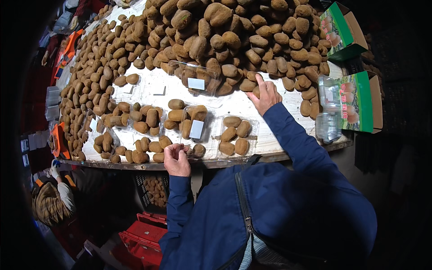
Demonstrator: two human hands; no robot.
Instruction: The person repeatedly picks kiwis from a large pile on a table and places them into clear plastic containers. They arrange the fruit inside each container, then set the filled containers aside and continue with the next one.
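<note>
My right hand [266,96] reaches to the front of a big heap of brown kiwifruit [218,15], its thumb and fingers round one kiwi [256,91]. At the table's near edge, my left hand [177,160] is closed with the fingertips together, beside loose kiwis and a clear plastic box; what it pinches, if anything, I cannot make out. Right of it lies an open clear tray [237,136] with several kiwis inside. Behind the left hand stands a filled clear box [194,118] bearing a blank white label [196,129]. Another labelled clear box [195,77] leans against the heap.
Green printed cartons [360,101] and stacked clear boxes [328,127] stand at the right edge. More filled trays [147,118] lie to the left. Below the table are a black crate of kiwis [154,191] and red crates [143,236]. Another person [53,200] is at the lower left.
</note>
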